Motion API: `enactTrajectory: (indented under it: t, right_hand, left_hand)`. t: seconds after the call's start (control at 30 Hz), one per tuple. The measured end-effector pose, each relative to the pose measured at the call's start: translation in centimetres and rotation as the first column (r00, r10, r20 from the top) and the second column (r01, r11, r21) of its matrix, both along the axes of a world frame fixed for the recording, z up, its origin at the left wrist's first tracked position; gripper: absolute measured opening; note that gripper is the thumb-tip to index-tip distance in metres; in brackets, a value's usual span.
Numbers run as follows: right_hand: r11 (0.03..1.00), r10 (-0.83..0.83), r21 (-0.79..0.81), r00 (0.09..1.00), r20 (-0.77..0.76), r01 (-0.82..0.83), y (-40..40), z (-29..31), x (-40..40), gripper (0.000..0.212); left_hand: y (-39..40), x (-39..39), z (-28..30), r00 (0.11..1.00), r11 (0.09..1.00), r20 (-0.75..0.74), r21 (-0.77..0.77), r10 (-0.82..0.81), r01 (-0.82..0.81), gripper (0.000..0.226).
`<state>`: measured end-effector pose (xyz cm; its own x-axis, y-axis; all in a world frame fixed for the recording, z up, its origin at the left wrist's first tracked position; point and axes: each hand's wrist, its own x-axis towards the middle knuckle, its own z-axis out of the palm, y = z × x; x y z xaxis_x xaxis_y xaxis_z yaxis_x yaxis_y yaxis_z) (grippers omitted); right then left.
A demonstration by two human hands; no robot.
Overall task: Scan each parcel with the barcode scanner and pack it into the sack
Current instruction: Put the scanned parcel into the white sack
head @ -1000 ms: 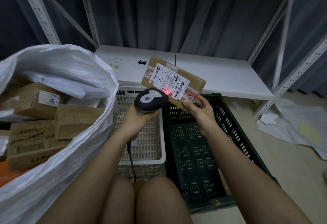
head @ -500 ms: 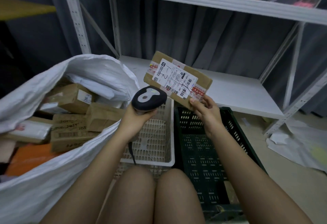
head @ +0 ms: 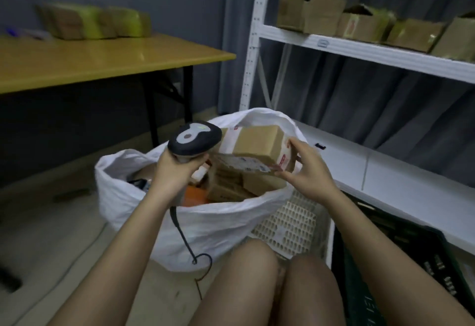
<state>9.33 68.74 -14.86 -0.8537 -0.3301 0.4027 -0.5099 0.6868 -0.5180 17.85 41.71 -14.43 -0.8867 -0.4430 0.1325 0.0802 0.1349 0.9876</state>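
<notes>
my left hand gripped the barcode scanner by its handle, fingers wrapped round it, scanner head up at frame centre-left, just left of the parcel. its cable hung down in front of the sack and looped near the floor. my right hand held the parcel, a brown cardboard box with a white label and red-printed tape, thumb on the right end, fingers curled under the lower right edge. the parcel sat tilted above the open mouth of the sack, centre of frame, touching or nearly touching the scanner head on its left; cannot tell which. the white sack stood open below both hands, with other brown boxes and something orange inside. a white perforated crate sat just right of the sack, a dark green crate at lower right. white shelving in upper right carried cardboard boxes. a yellow table in upper left had blurred packages on it. my knees at bottom centre.
</notes>
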Motion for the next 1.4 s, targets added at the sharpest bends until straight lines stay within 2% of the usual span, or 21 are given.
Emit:
enactTrajectory:
  t: [0.1,0.23,0.33,0.4,0.5,0.6,0.77,0.9,1.1,1.17,1.23,1.3,1.4]
  right_hand:
    - [0.976,0.144,0.183,0.98,-0.135,-0.118,-3.6,0.3,-0.3,0.068]
    - [0.893,0.332,0.38,0.923,-0.195,-0.241,-8.7,0.1,-0.5,0.069]
    - [0.776,0.423,0.586,0.881,-0.21,-0.233,-12.5,-0.2,-1.3,0.071]
    - [0.747,0.41,0.642,0.879,-0.244,-0.171,-14.5,-0.1,-2.3,0.072]
    - [0.804,0.281,0.592,0.907,-0.313,-0.044,-16.7,0.4,-3.9,0.074]
    - [0.873,0.199,0.487,0.925,-0.325,-0.017,-18.4,0.5,-5.1,0.071]
    - [0.907,0.148,0.421,0.944,-0.294,-0.011,-19.6,-0.5,-6.1,0.07]
    - [0.934,0.089,0.356,0.953,-0.29,0.021,-19.6,-1.1,-6.4,0.07]
    - [0.953,0.047,0.3,0.965,-0.258,0.034,-19.8,-1.0,-7.1,0.069]
    - [0.966,0.034,0.257,0.975,-0.218,0.024,-19.4,-0.8,-6.9,0.07]
    - [0.982,0.028,0.187,0.985,-0.172,0.005,-18.8,-0.5,-6.4,0.072]
    - [0.994,0.039,0.106,0.986,-0.163,-0.022,-17.9,-0.1,-5.7,0.071]
    - [0.995,0.096,0.027,0.97,-0.224,-0.092,-15.9,0.7,-4.2,0.069]
  left_hand:
    - [-3.9,2.3,0.3,0.993,0.993,-0.005,0.022,0.117,-0.117,0.044]
    - [-8.5,4.6,0.4,0.976,0.976,-0.01,0.001,0.217,-0.217,0.045]
    - [-11.7,5.4,0.3,0.961,0.96,-0.001,-0.045,0.278,-0.277,0.053]
    - [-13.8,5.1,-0.1,0.943,0.941,0.02,-0.072,0.333,-0.33,0.056]
    - [-16.2,3.9,-0.7,0.925,0.923,0.043,-0.09,0.378,-0.373,0.051]
    - [-18.1,2.0,-0.6,0.923,0.921,0.076,-0.13,0.378,-0.366,0.051]
    - [-19.7,-1.9,-1.3,0.942,0.935,0.165,-0.257,0.292,-0.245,0.069]
    - [-19.7,-4.5,-2.4,0.924,0.906,0.284,-0.405,0.255,-0.125,0.072]
    - [-18.9,-5.4,-3.0,0.831,0.8,0.415,-0.597,0.369,-0.058,0.042]
    - [-19.0,-5.1,-3.0,0.842,0.81,0.39,-0.579,0.373,-0.091,0.042]
    - [-19.1,-4.4,-2.9,0.871,0.857,0.313,-0.474,0.378,-0.202,0.045]
    - [-19.2,-3.5,-2.7,0.888,0.898,0.216,-0.273,0.407,-0.345,0.048]
    - [-19.1,-2.4,-2.0,0.884,0.888,0.117,0.022,0.453,-0.458,0.05]
